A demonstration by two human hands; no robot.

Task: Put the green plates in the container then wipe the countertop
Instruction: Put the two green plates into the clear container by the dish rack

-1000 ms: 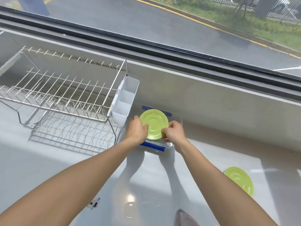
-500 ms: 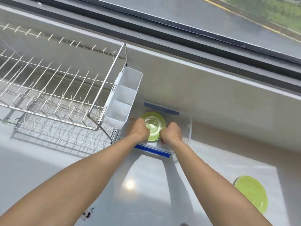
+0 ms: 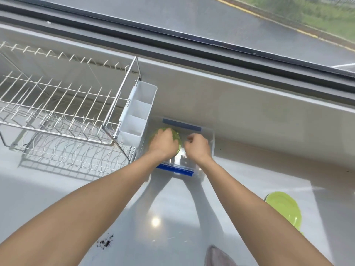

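- The left hand (image 3: 164,144) reaches into the clear container (image 3: 212,140) and lies over a green plate (image 3: 177,138), fingers bent down onto its top; whether they curl round its rim cannot be told, since the hand hides most of the plate.
- The right hand (image 3: 197,146) is also inside the container, just right of the plate and apart from it, fingers loosely curled with nothing between them.
- The container is transparent with blue strips along its near and far edges. It sits on the countertop (image 3: 57,189) against the far wall, touching or just beside the right end of the dish rack (image 3: 63,120).
- Only that one plate shows inside it, in the left half.
- A second green plate (image 3: 283,209) lies flat on the countertop, near and to the right, well apart from the container.
- A white cutlery holder (image 3: 139,116) with three compartments hangs on the rack's right end, nothing visible in it.
- A grey cloth (image 3: 218,256) shows at the near edge.
- Dark crumbs (image 3: 105,241) lie on the countertop, near left of centre.
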